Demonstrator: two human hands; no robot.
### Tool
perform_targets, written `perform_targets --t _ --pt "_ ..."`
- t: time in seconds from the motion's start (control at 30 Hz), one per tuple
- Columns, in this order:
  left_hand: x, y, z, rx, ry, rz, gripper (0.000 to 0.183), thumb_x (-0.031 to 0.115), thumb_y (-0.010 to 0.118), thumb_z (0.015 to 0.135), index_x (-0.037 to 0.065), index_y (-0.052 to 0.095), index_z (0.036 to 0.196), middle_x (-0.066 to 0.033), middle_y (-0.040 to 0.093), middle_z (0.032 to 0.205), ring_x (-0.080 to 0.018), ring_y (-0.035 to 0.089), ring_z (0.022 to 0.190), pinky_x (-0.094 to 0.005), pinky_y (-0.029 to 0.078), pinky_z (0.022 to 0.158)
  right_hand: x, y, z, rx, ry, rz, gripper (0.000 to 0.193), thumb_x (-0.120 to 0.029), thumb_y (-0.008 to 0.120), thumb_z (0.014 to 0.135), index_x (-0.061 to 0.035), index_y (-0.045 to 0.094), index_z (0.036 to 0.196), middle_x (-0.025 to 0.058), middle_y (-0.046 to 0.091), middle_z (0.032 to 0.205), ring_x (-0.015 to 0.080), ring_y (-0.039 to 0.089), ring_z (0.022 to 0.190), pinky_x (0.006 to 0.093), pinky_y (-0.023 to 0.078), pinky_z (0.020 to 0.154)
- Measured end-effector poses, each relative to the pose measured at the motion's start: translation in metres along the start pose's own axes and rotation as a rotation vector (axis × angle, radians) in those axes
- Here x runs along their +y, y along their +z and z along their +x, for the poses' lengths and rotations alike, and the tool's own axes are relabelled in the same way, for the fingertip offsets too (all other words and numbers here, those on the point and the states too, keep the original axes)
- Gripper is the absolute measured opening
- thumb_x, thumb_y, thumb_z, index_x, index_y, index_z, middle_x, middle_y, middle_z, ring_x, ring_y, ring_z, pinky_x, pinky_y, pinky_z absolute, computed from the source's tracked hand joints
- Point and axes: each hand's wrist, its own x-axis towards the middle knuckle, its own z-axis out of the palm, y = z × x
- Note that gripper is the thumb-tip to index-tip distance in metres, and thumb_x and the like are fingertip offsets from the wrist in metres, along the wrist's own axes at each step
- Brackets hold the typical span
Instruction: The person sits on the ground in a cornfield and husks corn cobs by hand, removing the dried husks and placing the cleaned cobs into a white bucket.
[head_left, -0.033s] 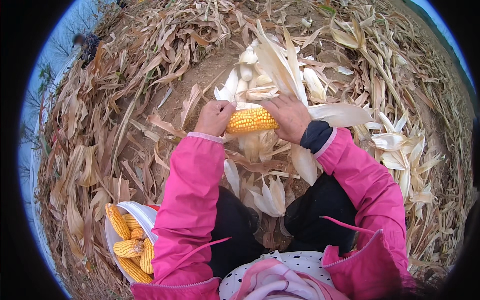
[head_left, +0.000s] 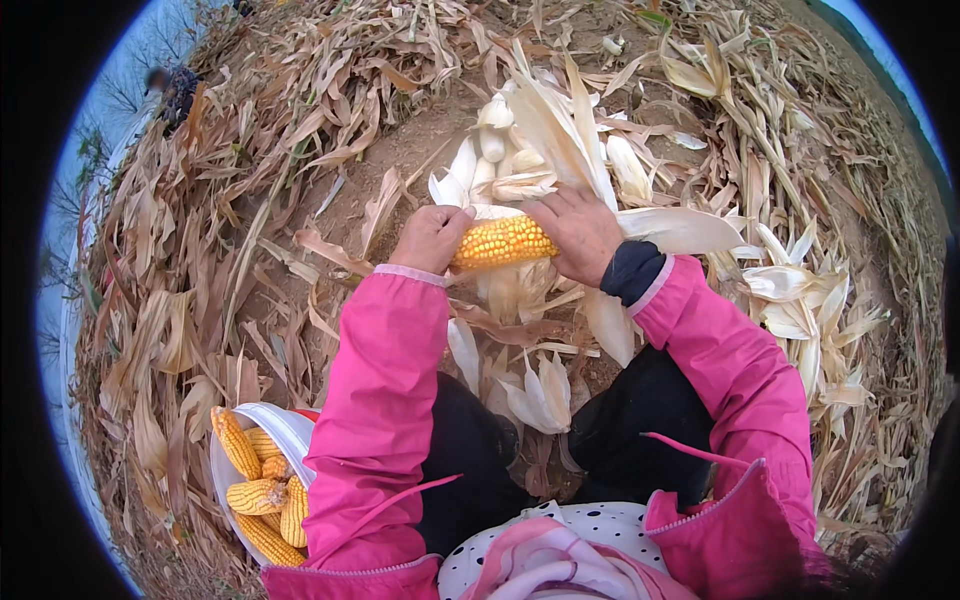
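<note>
A yellow ear of corn point(head_left: 503, 241) lies crosswise between my hands, its kernels bare along the front. My left hand point(head_left: 430, 238) is closed round its left end. The right end is gripped by my right hand point(head_left: 580, 235), fingers over the top. Pale husk leaves point(head_left: 683, 229) spread out beside and behind the right hand, and one long husk leaf point(head_left: 560, 125) stands up beyond it. The far side of the ear and the fingertips beneath it are hidden. Just past my hands is a heap of pale ears in husks point(head_left: 492, 140).
At lower left, partly behind my left sleeve, a white bucket point(head_left: 292, 432) holds several bare yellow ears point(head_left: 257, 497). Loose husks point(head_left: 545, 395) lie between my knees, more husks point(head_left: 785, 285) to the right. Dry stalks and leaves point(head_left: 300, 120) cover the soil. A person point(head_left: 178, 95) is far left.
</note>
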Motion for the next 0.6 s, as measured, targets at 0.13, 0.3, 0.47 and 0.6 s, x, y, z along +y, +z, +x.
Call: perform_targets --t 0.13,0.3,0.47,0.6 --pt "-0.027 0.003 0.007 -0.01 0.053 0.077 0.031 0.027 0.057 0.085 -0.002 0.065 0.075 -0.0127 0.056 0.056 -0.0193 0.051 0.05 -0.0347 0.041 0.054 0.001 -0.002 0.0 0.049 -0.01 -0.032 0.056 -0.002 0.065 0.056 -0.0074 0.05 0.11 0.01 0.056 0.094 0.0291 0.053 0.093 0.0383 0.042 0.081" --pt "-0.002 -0.004 0.0 0.131 0.103 0.252 0.031 0.029 0.058 0.085 0.0 0.064 0.073 -0.0158 0.057 0.058 -0.0268 0.054 0.052 -0.0372 0.042 0.055 0.01 -0.005 -0.001 0.096 0.006 -0.054 0.054 -0.002 0.064 0.057 -0.0069 0.051 0.108 0.0101 0.055 0.094 0.0298 0.053 0.092 0.0388 0.042 0.082" --pt "-0.003 -0.02 -0.01 0.307 0.083 0.421 0.03 0.028 0.058 0.085 0.002 0.064 0.071 -0.0164 0.058 0.06 -0.0303 0.054 0.054 -0.0385 0.043 0.056 0.007 -0.01 -0.001 0.141 0.014 -0.034 0.052 -0.002 0.064 0.057 -0.0062 0.051 0.107 0.0106 0.055 0.095 0.0306 0.052 0.093 0.0398 0.041 0.084" --pt "-0.01 -0.025 -0.008 0.096 -0.134 -0.175 0.033 0.034 0.061 0.085 0.002 0.065 0.087 -0.0034 0.061 0.065 -0.0115 0.052 0.051 -0.0256 0.039 0.047 0.011 -0.009 -0.005 0.09 0.054 -0.069 0.053 -0.003 0.064 0.057 -0.006 0.05 0.108 0.0111 0.055 0.095 0.0304 0.052 0.093 0.04 0.04 0.085"
